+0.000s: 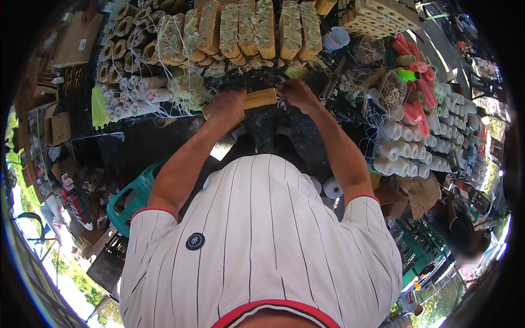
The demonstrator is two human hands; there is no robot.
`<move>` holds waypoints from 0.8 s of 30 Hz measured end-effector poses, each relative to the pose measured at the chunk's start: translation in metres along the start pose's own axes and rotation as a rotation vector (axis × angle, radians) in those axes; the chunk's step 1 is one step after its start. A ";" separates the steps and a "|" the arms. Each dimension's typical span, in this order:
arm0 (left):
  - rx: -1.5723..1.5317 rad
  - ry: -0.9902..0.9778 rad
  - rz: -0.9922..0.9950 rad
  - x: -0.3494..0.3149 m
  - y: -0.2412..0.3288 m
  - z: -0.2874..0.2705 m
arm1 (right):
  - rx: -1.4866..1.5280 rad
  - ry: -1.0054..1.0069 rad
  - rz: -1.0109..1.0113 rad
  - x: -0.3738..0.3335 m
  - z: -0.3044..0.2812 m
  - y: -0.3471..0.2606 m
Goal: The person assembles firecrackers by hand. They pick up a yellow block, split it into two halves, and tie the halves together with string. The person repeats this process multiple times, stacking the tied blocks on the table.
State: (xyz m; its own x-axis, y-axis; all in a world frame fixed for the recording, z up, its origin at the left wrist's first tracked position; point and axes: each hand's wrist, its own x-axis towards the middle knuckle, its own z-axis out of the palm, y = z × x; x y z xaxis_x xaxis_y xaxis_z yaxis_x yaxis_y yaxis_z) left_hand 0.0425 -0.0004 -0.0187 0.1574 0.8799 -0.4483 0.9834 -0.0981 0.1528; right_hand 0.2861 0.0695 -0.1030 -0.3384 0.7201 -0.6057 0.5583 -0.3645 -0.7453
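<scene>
The fingers of the left hand [227,106] are wrapped around a long tan bar [261,98], which shows on both sides of the fist. The bar lies nearly level at the near edge of the dark surface [236,82], its right end slightly higher. The right hand [297,93] is at that right end, its fingers bent inward; they are small and shaded here, so I cannot tell whether they grip the bar or only touch it.

Beyond the hands, a row of upright tan blocks [209,27] with flaky greenish faces stands along the surface. To its left are stacked brown hollow tubes [119,49], and nearer the person a bundle of pale pinkish rolls [147,95] crossed by loose white string, with light green strips [99,106] at its left end. A pale cup [336,38] stands right of the row, just beside a yellowish block pierced with holes [380,17]. Farther right, tangled fibres [391,93] lie near red-pink sheets [422,90], a bright green object [406,75] and many white rolls [391,150]. A green plastic chair [134,199] stands below the left part of the surface.
</scene>
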 end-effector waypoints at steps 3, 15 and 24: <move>0.017 0.022 -0.002 -0.002 0.003 0.002 | -0.182 0.131 -0.128 -0.036 -0.004 -0.046; -0.235 0.185 0.091 0.013 -0.013 0.026 | -0.469 0.303 -0.460 -0.079 0.069 -0.121; -0.297 0.077 0.126 -0.017 -0.026 0.001 | -0.128 0.506 -0.158 -0.089 0.011 -0.028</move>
State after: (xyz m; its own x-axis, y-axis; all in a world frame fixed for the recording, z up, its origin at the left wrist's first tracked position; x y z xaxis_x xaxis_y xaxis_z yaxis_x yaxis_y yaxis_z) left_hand 0.0140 -0.0130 -0.0164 0.2581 0.9029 -0.3436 0.8852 -0.0786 0.4585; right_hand 0.2919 0.0093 -0.0312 -0.0362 0.9662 -0.2554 0.6284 -0.1767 -0.7575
